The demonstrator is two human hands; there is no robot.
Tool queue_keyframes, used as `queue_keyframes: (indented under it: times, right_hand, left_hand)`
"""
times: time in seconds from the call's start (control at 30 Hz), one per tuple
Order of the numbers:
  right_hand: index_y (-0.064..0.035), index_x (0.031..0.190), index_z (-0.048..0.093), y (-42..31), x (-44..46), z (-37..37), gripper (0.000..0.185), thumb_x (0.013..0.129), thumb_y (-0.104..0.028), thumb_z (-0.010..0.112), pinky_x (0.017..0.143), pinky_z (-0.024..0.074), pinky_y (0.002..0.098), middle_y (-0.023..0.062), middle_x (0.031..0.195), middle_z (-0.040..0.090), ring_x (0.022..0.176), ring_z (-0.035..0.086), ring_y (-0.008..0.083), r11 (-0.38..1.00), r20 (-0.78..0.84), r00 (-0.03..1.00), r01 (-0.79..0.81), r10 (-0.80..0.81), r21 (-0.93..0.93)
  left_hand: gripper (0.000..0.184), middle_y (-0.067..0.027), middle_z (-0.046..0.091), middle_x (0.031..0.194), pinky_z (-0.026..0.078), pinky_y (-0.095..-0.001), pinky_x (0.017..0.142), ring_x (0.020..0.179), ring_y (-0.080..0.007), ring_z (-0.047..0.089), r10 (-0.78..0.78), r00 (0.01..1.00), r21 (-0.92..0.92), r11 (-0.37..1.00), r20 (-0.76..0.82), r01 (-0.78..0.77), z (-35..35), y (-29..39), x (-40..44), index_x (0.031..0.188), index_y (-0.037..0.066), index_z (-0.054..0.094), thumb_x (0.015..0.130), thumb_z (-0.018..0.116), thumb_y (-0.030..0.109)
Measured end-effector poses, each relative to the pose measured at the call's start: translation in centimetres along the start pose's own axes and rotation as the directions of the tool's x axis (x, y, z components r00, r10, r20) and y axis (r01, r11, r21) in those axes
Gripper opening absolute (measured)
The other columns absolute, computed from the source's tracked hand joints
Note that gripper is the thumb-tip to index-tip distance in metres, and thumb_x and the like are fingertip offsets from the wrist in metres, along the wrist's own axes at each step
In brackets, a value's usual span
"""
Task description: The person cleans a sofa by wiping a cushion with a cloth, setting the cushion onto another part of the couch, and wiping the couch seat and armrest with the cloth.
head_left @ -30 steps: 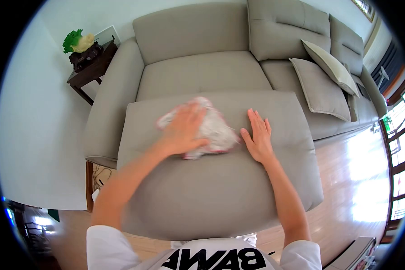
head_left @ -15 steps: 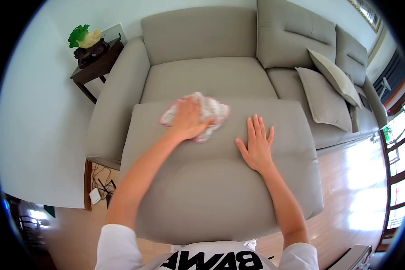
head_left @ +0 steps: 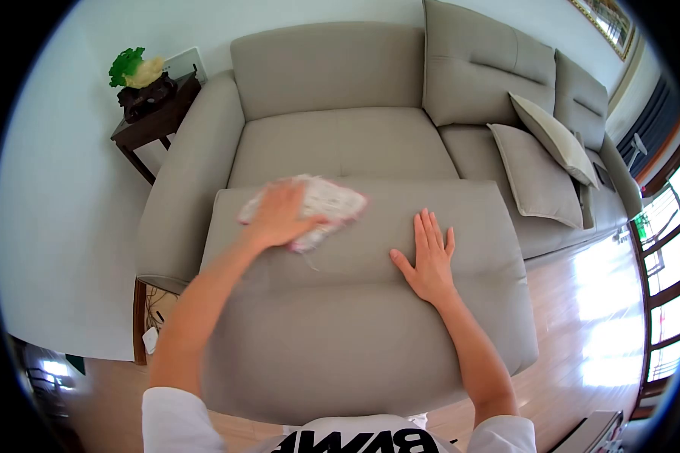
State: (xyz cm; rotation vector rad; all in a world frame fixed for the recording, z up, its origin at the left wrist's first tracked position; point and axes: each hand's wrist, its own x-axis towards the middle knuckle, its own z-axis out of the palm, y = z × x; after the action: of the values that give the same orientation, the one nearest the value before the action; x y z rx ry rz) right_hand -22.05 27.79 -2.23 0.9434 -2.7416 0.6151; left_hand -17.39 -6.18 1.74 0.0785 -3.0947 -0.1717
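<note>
My left hand (head_left: 277,219) presses a white cloth with pinkish-red edging (head_left: 332,202) against the far left part of a padded grey-beige sofa section (head_left: 332,332). Part of the cloth is under the palm and fingers, and the rest spreads out to the right; hand and cloth are slightly blurred. Farther right, my right hand (head_left: 429,260) lies flat on the same padded surface, its fingers stretched out and nothing in it.
Behind is the matching sofa (head_left: 340,143), with two loose pillows (head_left: 536,174) at the right. A dark side table (head_left: 155,117) at the left bears a green-and-cream ornament (head_left: 137,69). Below the left armrest lie cables and a white box (head_left: 150,340). Wooden floor (head_left: 582,302) extends right.
My left hand and the cloth have slid left across the padding. My right hand stays in place on it. The view has tilted up slightly.
</note>
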Motion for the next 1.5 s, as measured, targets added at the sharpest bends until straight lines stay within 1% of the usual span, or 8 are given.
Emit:
queue_keyframes:
  times: [0.23,0.4,0.63,1.03,1.13,1.27,1.37,1.5]
  right_hand:
    - [0.008,0.155,0.031,-1.1,0.8,0.1,0.083,0.099,-0.046,0.059,0.121,0.0085,0.0685,0.0259,0.165,0.027,0.156,0.02,0.0381,0.999,-0.024,1.0,-0.009,0.008,-0.051]
    - [0.0082,0.154,0.031,-0.9,0.6,0.3,0.084,0.097,-0.046,0.06,0.12,0.0076,0.0701,0.0266,0.164,0.028,0.155,0.021,0.0397,0.999,-0.044,0.999,-0.018,0.016,-0.04]
    - [0.0061,0.155,0.031,0.1,0.6,0.2,0.085,0.096,-0.047,0.061,0.121,0.0034,0.0683,0.024,0.162,0.031,0.155,0.021,0.0376,0.999,-0.052,0.998,-0.033,0.035,0.041]
    - [-0.0027,0.159,0.031,1.0,0.5,1.1,0.084,0.098,-0.053,0.059,0.124,0.002,0.0617,0.0198,0.166,0.028,0.156,0.021,0.0347,1.0,-0.021,1.0,0.0,-0.001,-0.031]
    - [-0.0042,0.16,0.031,0.3,0.5,0.8,0.081,0.099,-0.049,0.059,0.125,0.0024,0.059,0.0178,0.167,0.028,0.157,0.02,0.0334,1.0,-0.025,1.0,-0.003,0.002,-0.03]
    - [-0.003,0.159,0.03,0.4,0.6,0.8,0.082,0.1,-0.054,0.057,0.124,0.0031,0.0606,0.0193,0.167,0.028,0.156,0.021,0.0342,0.999,-0.008,1.0,-0.001,0.0,-0.043]
    - [-0.0026,0.159,0.031,0.3,0.3,0.9,0.082,0.1,-0.054,0.056,0.124,0.0036,0.0607,0.0193,0.167,0.028,0.156,0.021,0.0343,0.999,-0.007,1.0,0.001,-0.001,-0.052]
    - [-0.0025,0.159,0.031,0.5,0.4,0.9,0.081,0.101,-0.053,0.056,0.124,0.0046,0.0609,0.0195,0.166,0.029,0.156,0.023,0.0351,0.998,-0.022,0.999,0.027,-0.029,-0.061]
  left_hand:
    - [0.086,-0.0254,0.062,0.134,0.039,-0.0531,0.111,0.129,-0.0392,0.056,-0.304,0.951,0.0,0.953,0.061,0.304,2.5,-5.6,4.3,0.13,-0.003,0.063,0.095,0.043,0.073]
    - [0.087,-0.0198,0.064,0.135,0.048,-0.0468,0.1,0.12,-0.0359,0.063,-0.144,0.839,-0.247,0.918,0.525,0.311,0.1,6.2,12.7,0.132,0.002,0.064,0.094,0.039,0.077]
    - [0.089,-0.0156,0.06,0.144,0.045,-0.0421,0.11,0.133,-0.0324,0.057,0.174,0.971,-0.357,0.928,0.161,-0.107,5.0,20.2,18.8,0.141,0.004,0.06,0.092,0.043,0.076]
    - [0.076,-0.0193,0.075,0.101,0.05,-0.0483,0.087,0.098,-0.0372,0.07,-0.146,0.949,-0.29,0.93,0.279,0.228,1.2,-4.6,8.0,0.111,0.005,0.073,0.096,0.037,0.071]
    - [0.072,-0.0208,0.068,0.124,0.049,-0.047,0.091,0.11,-0.0381,0.066,-0.276,0.936,-0.082,0.951,0.218,0.3,1.3,-11.8,3.2,0.122,0.003,0.067,0.099,0.04,0.065]
    - [0.078,-0.025,0.052,0.147,0.044,-0.0463,0.107,0.128,-0.0412,0.056,-0.465,0.877,-0.436,0.769,0.119,0.467,1.8,-16.0,-2.3,0.14,-0.003,0.053,0.1,0.045,0.063]
    - [0.081,-0.0199,0.039,0.161,0.033,-0.0533,0.118,0.143,-0.0405,0.043,-0.477,0.878,-0.527,0.756,-0.036,0.388,5.8,-17.6,-3.5,0.147,0.006,0.053,0.096,0.046,0.067]
    - [0.084,-0.024,0.035,0.162,0.033,-0.0466,0.119,0.146,-0.0408,0.04,-0.53,0.848,-0.531,0.717,0.005,0.451,6.4,-16.6,-6.3,0.156,0.005,0.04,0.096,0.049,0.063]
